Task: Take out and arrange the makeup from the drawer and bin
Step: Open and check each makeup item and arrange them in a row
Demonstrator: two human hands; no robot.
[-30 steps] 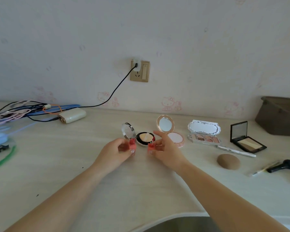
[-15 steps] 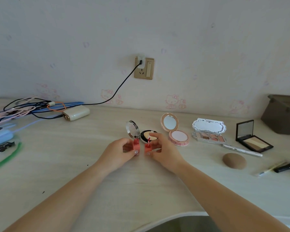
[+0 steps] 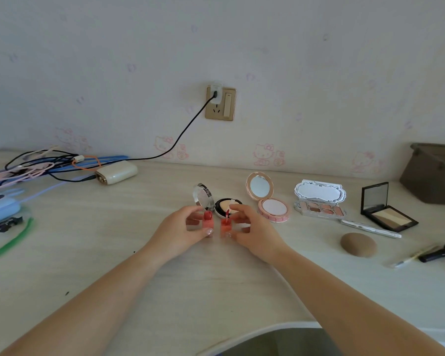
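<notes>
Desk (image 3: 113, 253): open compacts (image 3: 272, 201), cables (image 3: 36, 165).

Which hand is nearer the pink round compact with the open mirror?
Right. The right hand is just left of the pink compact and holds a small red tube; the left hand is farther left, gripping another red tube.

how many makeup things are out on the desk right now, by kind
Open compacts and palettes: 4, namely cushion compact, pink compact, eyeshadow palette, black palette
Small red bottles: 2, one gripped by the left hand, one by the right hand
Brushes and pencils: 3
Brown sponge: 1
Total: 10
</notes>
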